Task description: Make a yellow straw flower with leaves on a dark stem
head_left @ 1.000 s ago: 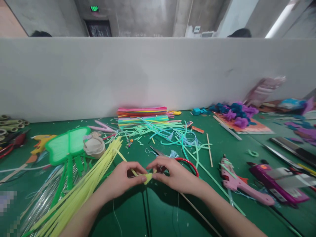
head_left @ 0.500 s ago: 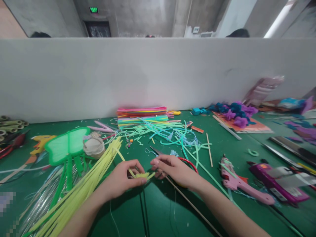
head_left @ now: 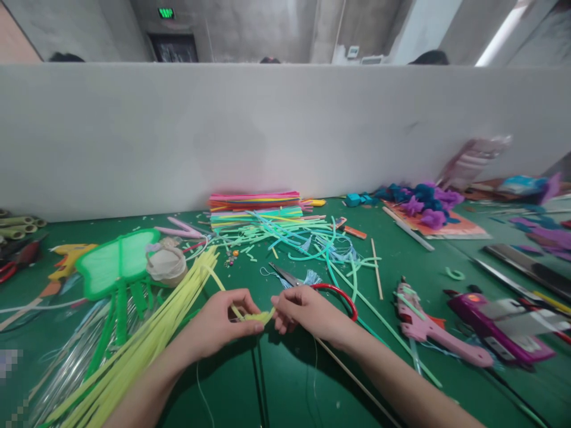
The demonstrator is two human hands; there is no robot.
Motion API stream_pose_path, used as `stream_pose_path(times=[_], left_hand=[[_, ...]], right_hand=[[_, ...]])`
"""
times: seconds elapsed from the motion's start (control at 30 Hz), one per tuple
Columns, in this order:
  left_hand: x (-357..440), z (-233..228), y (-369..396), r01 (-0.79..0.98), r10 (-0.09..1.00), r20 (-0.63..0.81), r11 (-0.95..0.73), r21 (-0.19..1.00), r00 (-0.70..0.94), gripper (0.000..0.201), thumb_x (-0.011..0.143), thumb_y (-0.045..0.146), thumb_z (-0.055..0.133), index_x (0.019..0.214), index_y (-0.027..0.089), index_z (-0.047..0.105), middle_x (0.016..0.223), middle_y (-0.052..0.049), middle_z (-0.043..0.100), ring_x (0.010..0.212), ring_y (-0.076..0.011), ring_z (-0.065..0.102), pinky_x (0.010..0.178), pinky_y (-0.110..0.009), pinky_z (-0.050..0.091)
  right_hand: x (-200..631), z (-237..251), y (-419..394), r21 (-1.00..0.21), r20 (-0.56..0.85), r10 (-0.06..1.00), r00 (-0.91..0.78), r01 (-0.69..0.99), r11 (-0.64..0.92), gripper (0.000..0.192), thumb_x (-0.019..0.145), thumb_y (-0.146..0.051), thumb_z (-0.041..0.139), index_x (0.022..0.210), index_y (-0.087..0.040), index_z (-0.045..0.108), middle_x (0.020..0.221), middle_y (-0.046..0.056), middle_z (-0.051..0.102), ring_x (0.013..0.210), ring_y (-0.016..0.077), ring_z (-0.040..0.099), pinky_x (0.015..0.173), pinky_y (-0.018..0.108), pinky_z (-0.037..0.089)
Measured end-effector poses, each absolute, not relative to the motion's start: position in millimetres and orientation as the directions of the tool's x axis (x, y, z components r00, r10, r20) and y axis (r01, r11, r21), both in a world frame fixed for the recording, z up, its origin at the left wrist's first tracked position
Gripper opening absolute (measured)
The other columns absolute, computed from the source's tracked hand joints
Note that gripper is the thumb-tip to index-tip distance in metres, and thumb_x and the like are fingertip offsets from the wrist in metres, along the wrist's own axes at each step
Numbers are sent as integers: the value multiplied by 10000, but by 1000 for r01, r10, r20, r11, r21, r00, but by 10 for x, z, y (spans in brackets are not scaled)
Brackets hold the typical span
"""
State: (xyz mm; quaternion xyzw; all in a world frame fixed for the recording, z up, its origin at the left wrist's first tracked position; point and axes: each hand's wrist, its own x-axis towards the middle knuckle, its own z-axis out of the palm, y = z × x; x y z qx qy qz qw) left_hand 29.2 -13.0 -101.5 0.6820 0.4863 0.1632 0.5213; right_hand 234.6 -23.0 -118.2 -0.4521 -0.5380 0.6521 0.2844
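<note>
In the head view, my left hand (head_left: 225, 321) pinches a bent yellow pipe cleaner (head_left: 264, 318) between thumb and fingers. One length of it runs back between the fingers toward a bundle of yellow pipe cleaners (head_left: 172, 318) beside my left forearm. The fingers of my right hand (head_left: 307, 312) close on the short free end of that same piece. Fine thread (head_left: 203, 386) hangs below my left hand. Just beyond my right hand lie red-handled scissors (head_left: 341, 290), partly covered by it, and a pale blue tassel (head_left: 311, 277). A thin wooden stick (head_left: 352, 377) passes under my right wrist.
A green wing-shaped piece (head_left: 118, 267), a tape roll (head_left: 167, 264) and a yellow glue gun (head_left: 71, 258) lie left. Coloured pipe cleaners (head_left: 256, 205) are heaped behind. To the right are a pink glue gun (head_left: 439, 339) and a purple device (head_left: 495, 327). A grey partition (head_left: 267, 131) stands behind.
My right hand has shifted slightly, its fingers now closing on the tip of the yellow pipe cleaner. More of the scissors and tassel shows. My left hand keeps its hold.
</note>
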Motion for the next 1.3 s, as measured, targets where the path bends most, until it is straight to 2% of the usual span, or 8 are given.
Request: stream_pose_path(times=[0.27, 0.43, 0.57, 0.93, 1.07, 1.17, 1.23, 1.3], left_hand=[[279, -1001, -152, 467, 834, -258, 1, 884, 487, 280, 717, 422, 704, 774, 173, 591, 693, 37, 576, 615, -115, 496, 578, -223, 365], [248, -1030, -147, 457, 845, -222, -30, 889, 487, 235, 724, 373, 705, 776, 168, 603, 693, 36, 570, 651, -122, 512, 603, -226, 386], [238, -1045, -137, 455, 846, -225, -23, 890, 484, 250, 722, 384, 709, 779, 159, 615, 695, 32, 576, 642, -116, 504, 593, -220, 383], [227, -1072, -126, 429, 849, -254, 36, 903, 463, 282, 688, 377, 743, 771, 145, 608, 668, 29, 581, 613, -115, 510, 563, -216, 365], [225, -1085, -119, 439, 848, -249, 22, 898, 467, 267, 693, 368, 740, 785, 152, 611, 682, 30, 578, 637, -120, 508, 584, -220, 379], [218, -1090, -123, 453, 852, -248, 15, 891, 461, 257, 699, 360, 734, 789, 154, 611, 689, 31, 575, 646, -122, 508, 593, -222, 384], [214, -1096, -125, 457, 850, -254, 18, 889, 461, 250, 703, 354, 729, 790, 152, 611, 685, 32, 572, 645, -121, 501, 592, -222, 381], [214, -1102, -124, 461, 848, -262, 24, 887, 461, 247, 707, 352, 725, 794, 150, 613, 685, 31, 573, 643, -120, 497, 587, -221, 377]], right_hand=[[2245, -1207, -237, -964, -144, 925, -350, 260, -52, 394, 877, -511, 499, 697, -167, 570, 662, 34, 659, 609, 138, 598, 626, 263, 470], [2214, -1094, -320, -869, -90, 949, -303, 489, 74, 220, 834, -382, 585, 777, -176, 633, 701, 24, 667, 626, 144, 584, 561, 249, 416], [2207, -1053, -392, -836, -32, 950, -311, 530, 145, 103, 812, -276, 607, 845, -185, 639, 776, 17, 687, 687, 148, 619, 617, 249, 442], [2196, -1117, -475, -657, 181, 930, -321, 664, 357, 103, 874, -192, 534, 846, -209, 632, 822, 4, 678, 766, 155, 622, 675, 254, 433], [2210, -1210, -468, -475, 342, 857, -386, 716, 512, 99, 880, -161, 532, 867, -193, 625, 827, 28, 659, 769, 166, 604, 672, 261, 415], [2211, -1282, -452, -223, 459, 743, -487, 747, 627, 106, 871, -125, 538, 804, -173, 605, 756, 30, 632, 706, 170, 571, 647, 277, 387], [2208, -1306, -447, -51, 489, 661, -569, 738, 673, 103, 853, -102, 557, 777, -162, 593, 738, 33, 623, 682, 176, 554, 641, 294, 371], [2205, -1303, -451, 34, 483, 618, -621, 718, 695, 94, 846, -89, 562, 790, -153, 601, 754, 43, 632, 689, 185, 556, 644, 308, 365]])
